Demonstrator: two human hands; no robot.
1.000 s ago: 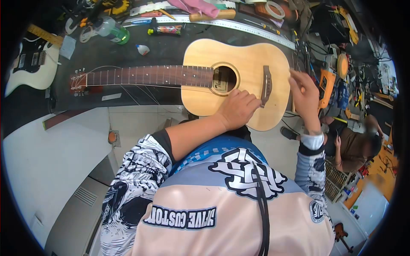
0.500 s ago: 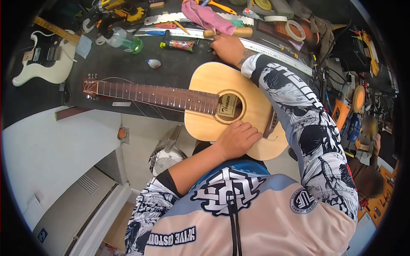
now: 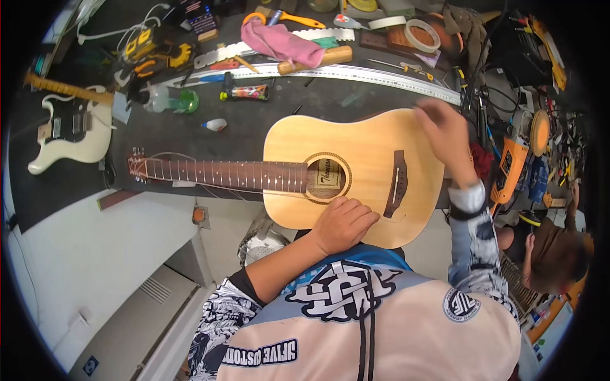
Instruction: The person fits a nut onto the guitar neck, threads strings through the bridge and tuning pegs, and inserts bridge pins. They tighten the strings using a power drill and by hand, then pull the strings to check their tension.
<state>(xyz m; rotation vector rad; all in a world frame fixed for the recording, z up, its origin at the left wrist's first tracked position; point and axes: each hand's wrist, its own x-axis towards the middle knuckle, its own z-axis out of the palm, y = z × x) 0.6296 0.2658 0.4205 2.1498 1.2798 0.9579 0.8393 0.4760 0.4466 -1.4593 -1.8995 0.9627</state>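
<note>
Electric guitar (image 3: 75, 130) left of acoustic guitar (image 3: 375, 165) — long ruler (image 3: 406, 83) behind — apparently all on workbench (image 3: 235, 130).

A white electric guitar (image 3: 96, 134) lies at the desk's (image 3: 244, 143) left end. Toward the far edge, a pink cloth (image 3: 279, 46) partly covers a wooden cylinder (image 3: 329, 58), near a long ruler (image 3: 400, 80). An orange power tool (image 3: 509, 166) sits toward the right end.

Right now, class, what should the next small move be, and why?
Probably bring the right hand from the acoustic guitar's far edge to the bridge: the left hand lies near its lower end, and no string appears to cross it.
</note>
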